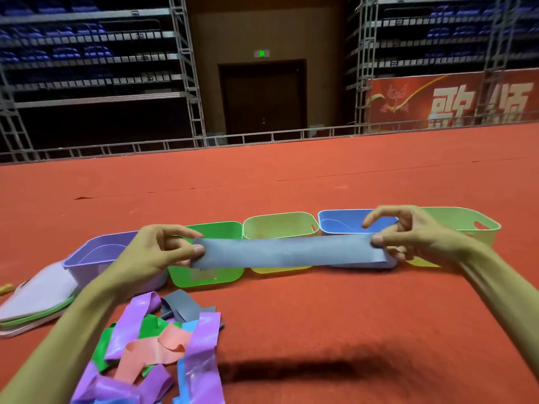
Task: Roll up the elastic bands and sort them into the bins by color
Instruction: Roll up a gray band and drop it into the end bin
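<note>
Band (288, 252), grey, pulled flat and level in the air between both hands, right across the row of bins. Left hand (151, 252) pinching the left end between thumb and curled fingers (198, 249), index arched above. Right hand (414, 231) nipping the right end the same way, index lifted and hooked clear of the band, other fingers tucked behind.

Behind the band, left to right: purple bin (96, 255), green bin (221, 228), yellow bin (280, 225), blue bin (341, 221), pale green bin (466, 220), side by side on red carpet (350, 316). Middle of the row partly covered by the band.

Nearer, at lower left, a loose pile (157, 345) of purple, green, pink, blue and grey bands, cut off by the bottom edge. Both forearms cut off too, the right one blurred. Pale patch (204, 275) on the green bin's front, too blurred to read. Red banner (455, 100) at far right with large white Chinese characters, cut off and not clearly legible. Small green sign (261, 53) over the door, unreadable.
</note>
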Motion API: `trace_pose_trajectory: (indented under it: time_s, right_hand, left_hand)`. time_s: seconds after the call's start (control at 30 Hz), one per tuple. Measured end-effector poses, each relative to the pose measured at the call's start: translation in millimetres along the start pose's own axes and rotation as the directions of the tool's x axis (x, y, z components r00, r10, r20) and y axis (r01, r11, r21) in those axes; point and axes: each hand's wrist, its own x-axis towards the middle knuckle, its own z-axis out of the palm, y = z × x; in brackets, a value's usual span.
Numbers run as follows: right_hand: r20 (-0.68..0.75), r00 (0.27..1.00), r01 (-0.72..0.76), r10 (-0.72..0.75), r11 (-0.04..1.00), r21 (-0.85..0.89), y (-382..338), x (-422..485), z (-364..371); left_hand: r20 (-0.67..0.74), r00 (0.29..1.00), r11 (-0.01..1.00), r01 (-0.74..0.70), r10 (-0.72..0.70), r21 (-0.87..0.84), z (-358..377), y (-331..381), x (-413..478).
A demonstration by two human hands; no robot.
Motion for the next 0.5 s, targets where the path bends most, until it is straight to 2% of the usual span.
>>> trace_pose_trajectory:
  time_s: [0.1, 0.27, 0.4, 0.5]
  right_hand:
    - [-0.102, 0.995, 0.021, -0.02, 1.0, 0.003, -1, 0, 3]
    - [-0.146, 0.989, 0.013, -0.011, 1.0, 0.012, 17, 4, -1]
    - [-0.154, 0.988, -0.005, 0.001, 1.0, -0.026, 26, 4, 7]
    - [-0.08, 0.993, -0.091, 0.083, 0.99, -0.103, 20, -1, 7]
  left_hand:
    - [-0.09, 0.996, 0.998, -0.03, 0.025, -0.056, 0, -8, -2]
    - [-0.108, 0.987, 0.956, 0.082, -0.116, -0.282, -1, -13, -1]
    - [-0.145, 0.981, 0.962, 0.088, -0.129, -0.26, 10, -3, 3]
    - [-0.232, 0.971, 0.984, 0.007, -0.049, -0.177, 19, 14, 8]
